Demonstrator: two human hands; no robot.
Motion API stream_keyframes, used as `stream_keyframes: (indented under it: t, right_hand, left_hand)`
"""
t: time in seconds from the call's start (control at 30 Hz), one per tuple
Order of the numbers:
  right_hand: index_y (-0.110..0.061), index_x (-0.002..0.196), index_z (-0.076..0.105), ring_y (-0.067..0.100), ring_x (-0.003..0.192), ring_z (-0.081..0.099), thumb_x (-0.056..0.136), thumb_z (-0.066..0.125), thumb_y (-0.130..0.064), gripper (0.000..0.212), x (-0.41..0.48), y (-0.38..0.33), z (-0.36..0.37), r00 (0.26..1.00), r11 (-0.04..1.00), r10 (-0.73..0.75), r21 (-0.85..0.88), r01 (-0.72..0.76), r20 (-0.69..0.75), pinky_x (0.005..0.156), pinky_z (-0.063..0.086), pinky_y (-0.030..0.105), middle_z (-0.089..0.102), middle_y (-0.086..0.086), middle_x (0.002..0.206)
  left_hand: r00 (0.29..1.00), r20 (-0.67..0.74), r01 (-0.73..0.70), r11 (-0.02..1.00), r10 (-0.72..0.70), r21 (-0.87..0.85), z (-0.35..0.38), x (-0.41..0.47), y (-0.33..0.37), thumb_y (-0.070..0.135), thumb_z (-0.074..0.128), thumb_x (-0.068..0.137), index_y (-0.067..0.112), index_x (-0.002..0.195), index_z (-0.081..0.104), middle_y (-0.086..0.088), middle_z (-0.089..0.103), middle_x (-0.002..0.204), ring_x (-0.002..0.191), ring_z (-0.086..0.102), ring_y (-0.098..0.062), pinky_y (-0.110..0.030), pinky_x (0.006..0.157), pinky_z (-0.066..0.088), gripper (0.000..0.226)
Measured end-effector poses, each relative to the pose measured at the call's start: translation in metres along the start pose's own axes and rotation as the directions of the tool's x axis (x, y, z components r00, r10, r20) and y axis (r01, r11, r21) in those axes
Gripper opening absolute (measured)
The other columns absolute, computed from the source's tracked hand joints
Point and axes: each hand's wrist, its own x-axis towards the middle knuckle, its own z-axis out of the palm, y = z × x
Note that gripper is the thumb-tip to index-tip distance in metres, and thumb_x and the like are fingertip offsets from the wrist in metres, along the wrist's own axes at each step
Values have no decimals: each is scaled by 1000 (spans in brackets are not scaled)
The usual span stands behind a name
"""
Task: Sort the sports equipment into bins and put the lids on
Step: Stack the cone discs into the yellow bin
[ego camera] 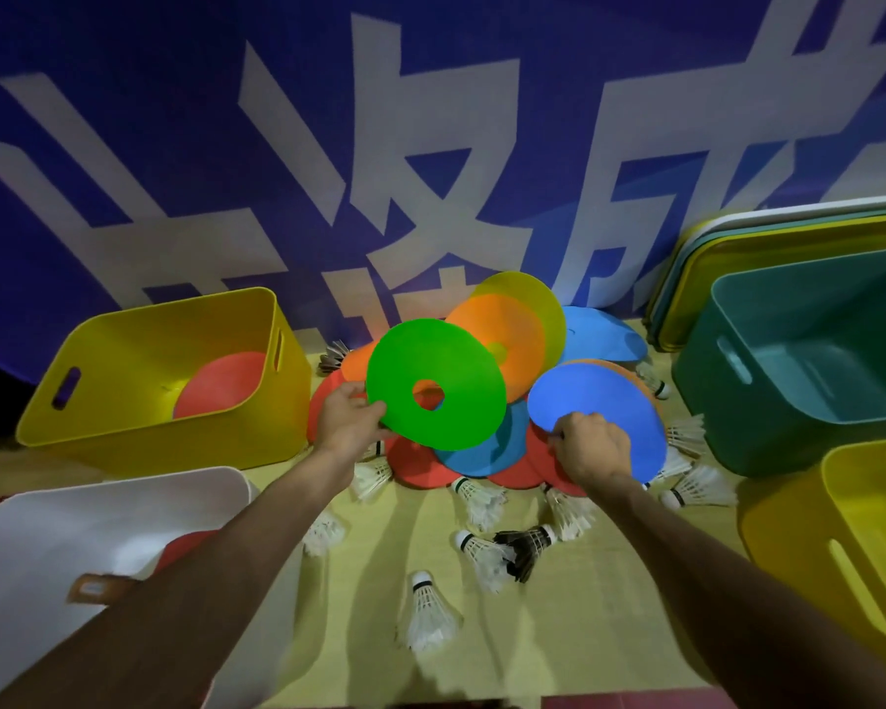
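Left hand pinches the rim of the green disc, holding it tilted above the pile. Right hand is curled round the near rim of the blue disc, which lies on the heap.

We judge the discs light, thin and bendy (probably slick plastic). A rim pinch suits them, and the centre hole would serve too.

Shuttlecocks on the floor look fragile, so take them by the cork. The yellow bin at left holds a red disc.

Teal bin open, reachable; shuttlecocks litter floor before disc pile.
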Motion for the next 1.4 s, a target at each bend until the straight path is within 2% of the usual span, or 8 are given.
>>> stream_keyframes:
  t: [0.1, 0.23, 0.47, 0.67, 0.97, 1.17, 1.27, 1.4]
  right_hand:
    - [-16, 54, 45, 24, 52, 43, 88, 53, -46, 47, -4, -2, -12, 998, 982, 39, 187, -29, -49, 42, 20, 28, 42, 2, 53]
    - [-13, 90, 67, 27, 63, 50, 91, 51, -18, 17, -7, -15, -37, 991, 955, 5, 294, 36, -136, 47, 29, 30, 63, 12, 71]
    - [-13, 106, 68, 40, 80, 59, 89, 52, -11, 24, 10, -82, -78, 943, 943, 9, 316, 103, -332, 59, 41, 37, 68, 21, 87]
    - [-16, 91, 78, 33, 81, 61, 76, 72, -12, 17, 13, -167, -90, 782, 892, -133, 272, 362, -608, 69, 47, 39, 74, 8, 82]
    - [-12, 105, 74, 23, 87, 63, 86, 67, -16, 21, 4, -285, -89, 792, 715, -66, 525, 462, -607, 76, 51, 38, 74, 8, 99]
    - [-14, 108, 73, 18, 87, 66, 88, 64, -14, 22, -3, -339, -77, 781, 681, -233, 476, 557, -580, 75, 54, 35, 74, 4, 100]
    - [-12, 104, 75, 21, 84, 67, 86, 67, -13, 19, -7, -355, -72, 748, 707, -280, 398, 585, -602, 73, 51, 30, 75, 7, 97]
    - [-12, 99, 76, 24, 85, 66, 80, 71, -9, 19, -8, -371, -64, 738, 707, -331, 364, 606, -588, 76, 53, 36, 75, 7, 93]
  left_hand:
    - [1000, 1, -30, 999, 30, -29, -7, 1, 9, -5, 53, 91, 2, 128, 47, -15, 63, 111, 80, 66, -19, -25, 56, 59, 38]
    - [997, 12, -76, 993, 77, -87, -20, 6, 23, -5, 54, 90, 2, 128, 47, -16, 63, 118, 89, 67, -25, -29, 57, 60, 40]
    - [986, 9, -158, 960, 164, -232, -72, 9, 55, -9, 49, 91, 4, 113, 52, -15, 65, 102, 68, 67, -12, -19, 53, 56, 25]
    - [983, -91, -180, 934, 159, -307, -154, 29, 63, -4, 49, 92, -2, 126, 49, -18, 64, 111, 80, 68, -19, -20, 59, 58, 34]
    - [980, -195, -101, 938, 36, -333, -274, 67, 36, -1, 48, 96, -3, 140, 36, -22, 57, 128, 101, 63, -31, -23, 65, 58, 46]
    - [985, -154, 21, 948, -73, -317, -290, 96, 14, -6, 49, 94, -2, 143, 28, -24, 51, 134, 110, 61, -38, -29, 73, 56, 54]
    - [988, -101, 74, 942, -113, -328, -289, 107, 4, -5, 46, 95, 0, 143, 29, -28, 51, 131, 86, 63, -32, -22, 58, 55, 51]
    - [988, -78, 109, 960, -133, -258, -294, 115, -11, 1, 47, 96, 4, 145, 28, -22, 51, 131, 100, 59, -32, -34, 78, 50, 53]
